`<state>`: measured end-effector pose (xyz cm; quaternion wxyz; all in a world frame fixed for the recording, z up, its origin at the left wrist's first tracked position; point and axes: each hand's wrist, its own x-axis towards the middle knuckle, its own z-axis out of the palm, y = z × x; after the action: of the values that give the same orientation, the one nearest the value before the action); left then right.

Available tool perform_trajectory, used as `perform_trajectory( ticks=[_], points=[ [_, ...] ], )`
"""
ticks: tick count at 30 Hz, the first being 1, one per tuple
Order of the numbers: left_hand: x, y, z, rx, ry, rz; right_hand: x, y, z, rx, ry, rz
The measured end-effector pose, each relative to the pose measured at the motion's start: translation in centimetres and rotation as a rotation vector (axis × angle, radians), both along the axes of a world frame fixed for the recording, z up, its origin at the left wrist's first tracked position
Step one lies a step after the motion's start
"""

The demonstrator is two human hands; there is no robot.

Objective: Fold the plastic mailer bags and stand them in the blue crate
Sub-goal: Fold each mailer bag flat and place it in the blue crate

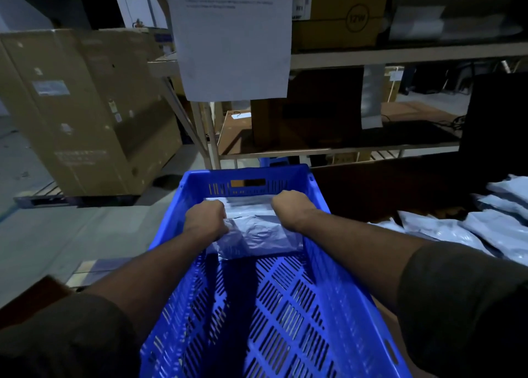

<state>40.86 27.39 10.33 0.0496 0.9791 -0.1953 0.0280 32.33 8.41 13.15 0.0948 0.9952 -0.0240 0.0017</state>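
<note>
- The folded mailer [257, 235] stands between the two hands at the far end of the crate [288, 306], with more folded ones just behind it.
- Left hand [206, 217] curls over the mailer's left top corner, gripping it; right hand [289, 208] is fisted at the right top corner, apparently gripping too, fingers hidden.
- Judged light, limp and slick: thin film that slumps and unfolds, so hold both top corners across the fold.
- Loose mailers [485, 229] lie well right of the right hand.

Fingers of both hands, left hand [206, 216] and right hand [288, 206], curl out of sight behind the folded bags [257, 232]; the sheet [231, 40] at top centre is blurred.
</note>
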Motion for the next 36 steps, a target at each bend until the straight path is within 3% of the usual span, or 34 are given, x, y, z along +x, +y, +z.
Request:
perform_trajectory(
  ticks=[9,12,15,18,21,28,32,36],
  points=[
    [-1.1,-0.2,0.3,0.009,-0.097,-0.01,0.5,0.6,-1.1,-0.061,-0.074,0.029],
    [-1.9,-0.7,0.3,0.015,-0.11,-0.034,0.8,0.8,-1.9,-0.019,0.05,0.083],
    [-2.4,-1.6,0.0,0.029,0.003,-0.087,1.2,0.6,-2.8,0.0,0.23,0.115],
    [-3.0,-2.3,-0.1,-0.006,0.021,-0.097,0.9,0.2,-2.5,0.029,0.252,0.096],
    [-4.1,-3.4,0.6,-0.057,-0.045,-0.13,-0.9,-0.2,-1.1,0.067,0.137,0.106],
    [-9.8,-8.5,4.9,-0.362,-0.09,-0.263,-10.0,-3.8,2.4,0.385,-0.476,0.167],
    [-13.4,-13.6,7.4,-0.577,0.046,-0.346,-15.9,-8.8,1.5,0.514,-0.569,0.009],
    [-17.2,-19.6,7.6,-0.547,0.09,-0.452,-22.0,-15.1,-0.6,0.588,-0.624,-0.176]
  ],
)
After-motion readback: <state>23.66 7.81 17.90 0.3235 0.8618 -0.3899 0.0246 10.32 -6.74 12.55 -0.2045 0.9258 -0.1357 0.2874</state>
